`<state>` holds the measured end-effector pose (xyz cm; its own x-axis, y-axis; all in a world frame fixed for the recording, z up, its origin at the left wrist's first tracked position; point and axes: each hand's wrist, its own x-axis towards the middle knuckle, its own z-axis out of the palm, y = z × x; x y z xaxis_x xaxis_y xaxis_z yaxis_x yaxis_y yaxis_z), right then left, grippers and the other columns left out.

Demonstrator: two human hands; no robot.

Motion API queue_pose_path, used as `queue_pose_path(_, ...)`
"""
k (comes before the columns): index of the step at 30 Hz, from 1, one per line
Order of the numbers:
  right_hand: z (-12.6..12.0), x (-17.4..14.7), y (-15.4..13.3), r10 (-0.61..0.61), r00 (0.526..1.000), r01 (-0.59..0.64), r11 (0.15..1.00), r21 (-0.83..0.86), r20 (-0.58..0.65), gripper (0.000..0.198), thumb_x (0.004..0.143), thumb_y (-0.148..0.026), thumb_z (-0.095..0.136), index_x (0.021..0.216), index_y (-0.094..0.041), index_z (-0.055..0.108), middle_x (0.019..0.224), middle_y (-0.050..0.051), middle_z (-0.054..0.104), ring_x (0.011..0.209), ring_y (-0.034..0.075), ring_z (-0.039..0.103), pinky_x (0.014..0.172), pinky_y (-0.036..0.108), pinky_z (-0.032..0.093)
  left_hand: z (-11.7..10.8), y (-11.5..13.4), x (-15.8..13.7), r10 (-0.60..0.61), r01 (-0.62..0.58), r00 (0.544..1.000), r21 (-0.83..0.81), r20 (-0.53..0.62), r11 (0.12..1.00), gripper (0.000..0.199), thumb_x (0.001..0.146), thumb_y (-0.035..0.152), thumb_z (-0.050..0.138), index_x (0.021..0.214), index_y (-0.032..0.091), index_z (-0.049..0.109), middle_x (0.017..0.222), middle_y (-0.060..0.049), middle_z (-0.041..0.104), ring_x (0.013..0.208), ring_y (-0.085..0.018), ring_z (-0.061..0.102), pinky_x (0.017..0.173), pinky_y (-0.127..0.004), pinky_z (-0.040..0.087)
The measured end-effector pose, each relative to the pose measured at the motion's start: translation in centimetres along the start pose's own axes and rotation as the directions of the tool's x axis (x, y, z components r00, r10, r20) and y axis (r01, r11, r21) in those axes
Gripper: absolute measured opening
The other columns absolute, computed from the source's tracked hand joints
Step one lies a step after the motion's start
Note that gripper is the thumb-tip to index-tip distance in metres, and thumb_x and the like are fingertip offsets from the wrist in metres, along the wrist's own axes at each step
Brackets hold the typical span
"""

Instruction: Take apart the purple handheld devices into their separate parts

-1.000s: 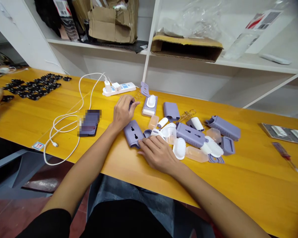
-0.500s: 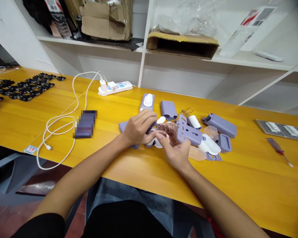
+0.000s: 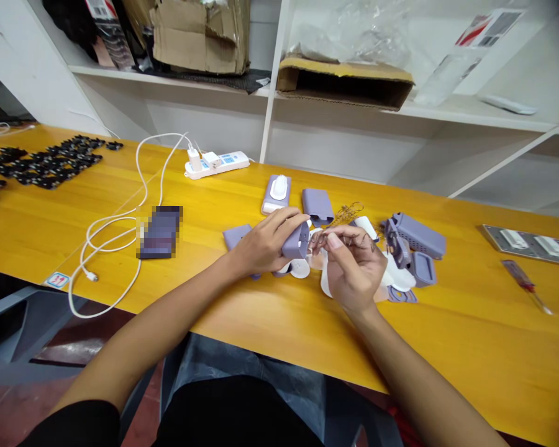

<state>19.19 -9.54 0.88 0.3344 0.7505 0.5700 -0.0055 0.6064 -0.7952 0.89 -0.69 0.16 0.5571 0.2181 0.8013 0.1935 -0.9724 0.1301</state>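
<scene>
My left hand [image 3: 263,245] is wrapped around a purple plastic case [image 3: 297,241], its hollow end facing right. A thin wire spring [image 3: 317,239] stretches from near that opening into my right hand [image 3: 356,270], pinched between thumb and fingers. Just beyond my right fingertips is a purple slotted piece [image 3: 397,243]; whether it joins the spring is hard to make out. White round parts [image 3: 300,268] lie under and between the hands. Behind them sit a purple case with a white plug-shaped part [image 3: 278,187] and another hollow purple case [image 3: 317,206].
Right of my hands lie a perforated purple case [image 3: 419,234], a small purple frame [image 3: 423,269] and tangled springs [image 3: 348,213]. Farther right are a metal strip [image 3: 526,242] and a screwdriver [image 3: 522,276]. Leftward are a phone [image 3: 161,233], white cable [image 3: 103,220] and power strip [image 3: 223,163].
My right hand has moved right, away from the left, and turned. The slotted piece has swung farther right. The left-hand case now shows its open end.
</scene>
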Motion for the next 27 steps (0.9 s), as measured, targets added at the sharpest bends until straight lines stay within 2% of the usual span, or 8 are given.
queue_pose_path(3, 0.0, -0.2, -0.2, 0.050, 0.996, -0.045, 0.997, -0.067, 0.072, 0.016, 0.097, -0.041, 0.085, 0.107, -0.028, 0.081, 0.091, 0.002, 0.075, 0.080, 0.020, 0.072, 0.075, 0.036, 0.059, 0.1, 0.0, -0.1, 0.017, -0.017, 1.000, 0.031, -0.023, 0.999, 0.065, 0.101, 0.022, 0.068, 0.161, 0.017, 0.043, 0.146, -0.023, 0.067, 0.138, -0.036, 0.070, 0.114, -0.053, 0.064)
queue_pose_path(7, -0.2, -0.3, -0.1, 0.097, 0.983, -0.055, 0.967, -0.250, 0.158, 0.014, 0.095, -0.037, 0.086, 0.106, -0.028, 0.085, 0.088, 0.001, 0.071, 0.081, 0.019, 0.067, 0.075, 0.034, 0.056, 0.3, 0.0, -0.2, 0.040, -0.039, 0.999, 0.040, -0.029, 0.998, 0.065, 0.102, 0.024, 0.065, 0.163, 0.018, 0.041, 0.145, -0.023, 0.068, 0.136, -0.036, 0.071, 0.111, -0.054, 0.065)
queue_pose_path(12, -0.5, -0.1, 0.3, 0.123, 0.973, -0.043, 0.929, -0.369, 0.195, 0.013, 0.096, -0.037, 0.083, 0.104, -0.027, 0.086, 0.086, 0.001, 0.072, 0.078, 0.019, 0.065, 0.073, 0.035, 0.053, 0.3, -0.2, -0.3, 0.061, -0.062, 0.998, 0.009, 0.006, 0.998, 0.066, 0.103, 0.024, 0.063, 0.165, 0.019, 0.041, 0.147, -0.022, 0.070, 0.140, -0.035, 0.071, 0.114, -0.054, 0.065)
queue_pose_path(16, -0.7, 0.1, 0.0, 0.085, 0.975, -0.001, 0.925, -0.380, 0.203, 0.011, 0.095, -0.036, 0.084, 0.102, -0.028, 0.087, 0.087, 0.002, 0.077, 0.079, 0.020, 0.068, 0.071, 0.036, 0.054, 0.2, -0.4, -0.5, 0.045, -0.044, 0.998, -0.039, 0.038, 0.998, 0.069, 0.101, 0.025, 0.066, 0.165, 0.020, 0.043, 0.150, -0.023, 0.071, 0.143, -0.035, 0.071, 0.115, -0.055, 0.065)
queue_pose_path(22, -1.0, 0.6, -0.5, 0.024, 0.971, 0.076, 0.912, -0.404, 0.237, 0.009, 0.094, -0.034, 0.086, 0.099, -0.028, 0.089, 0.085, 0.002, 0.080, 0.076, 0.021, 0.071, 0.071, 0.037, 0.058, 0.2, -0.4, -0.5, 0.054, -0.052, 0.998, -0.067, 0.015, 0.996, 0.069, 0.097, 0.029, 0.069, 0.162, 0.019, 0.048, 0.148, -0.022, 0.073, 0.140, -0.034, 0.073, 0.112, -0.052, 0.066)
queue_pose_path(24, -1.1, 0.7, -0.5, 0.031, 0.970, 0.070, 0.916, -0.396, 0.243, 0.007, 0.092, -0.033, 0.087, 0.097, -0.027, 0.089, 0.085, 0.003, 0.081, 0.077, 0.021, 0.073, 0.072, 0.038, 0.059, 0.1, -0.1, -0.4, 0.058, -0.057, 0.998, -0.070, 0.009, 0.996, 0.066, 0.096, 0.030, 0.069, 0.159, 0.019, 0.051, 0.145, -0.021, 0.074, 0.137, -0.034, 0.075, 0.111, -0.051, 0.066)
queue_pose_path(27, -1.4, 1.1, -0.5, 0.096, 0.967, -0.021, 0.954, -0.300, 0.236, 0.008, 0.091, -0.032, 0.087, 0.096, -0.026, 0.088, 0.085, 0.003, 0.082, 0.070, 0.020, 0.074, 0.067, 0.036, 0.060, -0.2, 0.2, -0.3, -0.005, 0.008, 0.999, -0.079, 0.034, 0.997, 0.056, 0.094, 0.031, 0.071, 0.147, 0.020, 0.059, 0.133, -0.017, 0.079, 0.125, -0.032, 0.079, 0.102, -0.047, 0.068)
